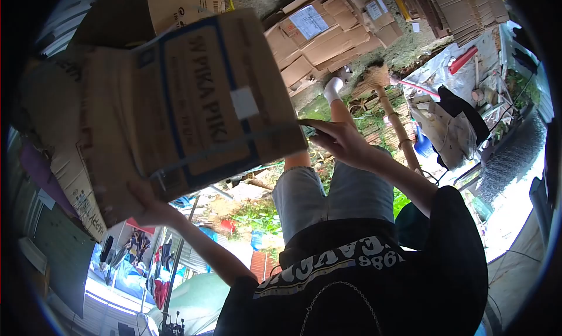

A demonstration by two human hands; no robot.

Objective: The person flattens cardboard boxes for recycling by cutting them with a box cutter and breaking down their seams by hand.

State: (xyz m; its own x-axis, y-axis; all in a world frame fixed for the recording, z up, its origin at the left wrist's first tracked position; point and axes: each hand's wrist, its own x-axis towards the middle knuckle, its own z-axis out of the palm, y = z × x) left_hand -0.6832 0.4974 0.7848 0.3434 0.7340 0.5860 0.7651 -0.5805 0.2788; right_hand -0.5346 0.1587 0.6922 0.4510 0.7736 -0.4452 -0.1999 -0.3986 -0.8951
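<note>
"Now the blue-printed brown cardboard box (175,102) is held aloft, grasped by the left hand (153,210), presumably for support!"

"And its right edge?"

"Neared by the right hand (351,146); its grip can't be told."

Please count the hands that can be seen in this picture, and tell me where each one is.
2. The left hand is on the lower left part of the printed cardboard box; the right hand is at its right end. No others show.
</note>
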